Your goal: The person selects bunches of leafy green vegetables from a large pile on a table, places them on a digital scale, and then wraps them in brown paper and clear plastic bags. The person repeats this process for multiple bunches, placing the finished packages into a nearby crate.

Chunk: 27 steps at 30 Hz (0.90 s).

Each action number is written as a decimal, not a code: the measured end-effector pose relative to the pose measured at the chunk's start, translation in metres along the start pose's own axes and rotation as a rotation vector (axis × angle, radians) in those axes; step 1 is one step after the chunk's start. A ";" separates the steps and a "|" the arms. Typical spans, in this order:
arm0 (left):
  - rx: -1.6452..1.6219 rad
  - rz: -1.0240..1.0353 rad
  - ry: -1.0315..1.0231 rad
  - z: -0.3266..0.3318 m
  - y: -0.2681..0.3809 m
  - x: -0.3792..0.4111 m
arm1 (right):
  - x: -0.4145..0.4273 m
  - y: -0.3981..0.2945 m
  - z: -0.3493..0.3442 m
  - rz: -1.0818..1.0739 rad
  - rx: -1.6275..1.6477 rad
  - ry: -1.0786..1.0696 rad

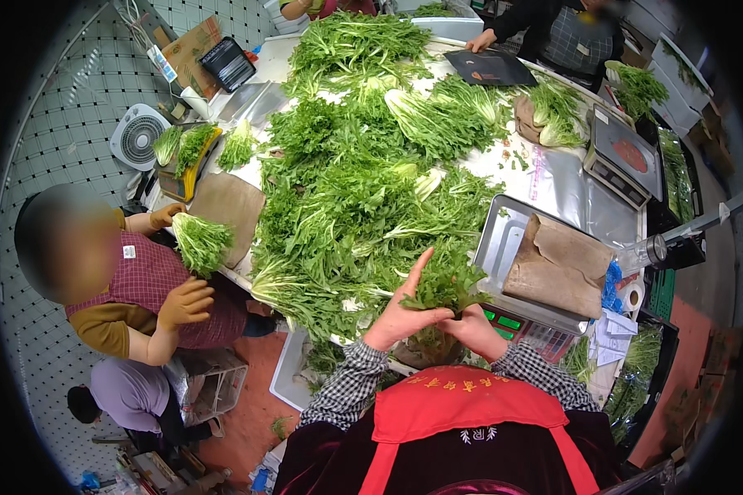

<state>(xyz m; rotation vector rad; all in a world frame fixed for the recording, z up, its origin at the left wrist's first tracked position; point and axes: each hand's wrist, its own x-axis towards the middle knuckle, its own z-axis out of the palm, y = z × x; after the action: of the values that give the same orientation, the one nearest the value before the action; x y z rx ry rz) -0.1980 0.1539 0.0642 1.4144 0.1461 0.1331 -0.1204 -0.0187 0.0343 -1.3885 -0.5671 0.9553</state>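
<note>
Close in front of my chest, a small bunch of leafy greens, apparently curly endive (449, 281), sits between my two hands. My left hand (405, 312) cups its left side, the thumb across the lower leaves and a straight finger pointing up. My right hand (480, 331) grips the bunch low down, its fingers partly hidden by leaves. Beyond my hands, a big heap of curly endive (347, 204) spreads over the table. Just right of them is a scale with a metal tray (492, 238), and a brown cloth (554, 266) lies on that tray.
At the left, a gloved co-worker (186, 303) holds an endive head (201, 244) beside a yellow scale (198, 164). Another person's hand (483, 40) touches a dark sheet (492, 67) at the far side. Another scale (622, 154) and plastic bags (554, 182) lie right. A white crate (288, 371) stands below the table edge.
</note>
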 end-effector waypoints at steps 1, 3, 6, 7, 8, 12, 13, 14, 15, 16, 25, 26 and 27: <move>0.133 0.075 0.004 0.002 -0.004 0.002 | 0.002 0.006 0.000 -0.027 -0.007 -0.005; 0.038 -0.012 -0.010 0.007 -0.007 0.002 | 0.000 0.010 -0.002 -0.042 -0.115 -0.021; 0.099 -0.016 0.005 0.013 -0.006 0.004 | 0.003 -0.001 -0.006 -0.121 -0.289 -0.075; 0.175 0.008 0.016 0.016 -0.005 0.006 | 0.006 -0.005 -0.008 -0.156 -0.349 -0.098; 0.251 0.032 0.028 0.018 -0.005 0.008 | 0.008 -0.002 -0.013 -0.070 -0.464 -0.128; 0.155 0.028 0.084 0.020 -0.015 0.014 | 0.013 -0.016 -0.044 0.036 -0.604 -0.221; 0.128 0.028 0.097 0.022 -0.017 0.016 | 0.013 -0.026 -0.048 -0.015 -0.498 -0.207; 0.101 0.027 0.112 0.023 -0.021 0.017 | 0.013 -0.038 -0.045 0.079 -0.173 -0.179; 0.073 0.026 0.124 0.024 -0.025 0.019 | 0.014 -0.037 -0.045 -0.024 -0.289 -0.109; 0.104 0.036 0.122 0.025 -0.031 0.021 | 0.014 -0.034 -0.046 -0.127 -0.406 -0.038; 0.518 0.185 0.132 0.042 -0.050 0.030 | 0.034 -0.056 -0.013 -0.486 -0.870 0.281; 0.482 0.135 0.126 0.041 -0.053 0.030 | 0.039 -0.056 -0.012 -0.653 -0.944 0.310; 0.446 0.085 0.117 0.041 -0.049 0.031 | 0.038 -0.058 -0.013 -0.613 -0.972 0.279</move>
<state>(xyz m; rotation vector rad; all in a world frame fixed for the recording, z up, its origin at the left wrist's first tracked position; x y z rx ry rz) -0.1599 0.1119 0.0218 1.8589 0.2220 0.2666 -0.0769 0.0105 0.0815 -1.9626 -1.2381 -0.0727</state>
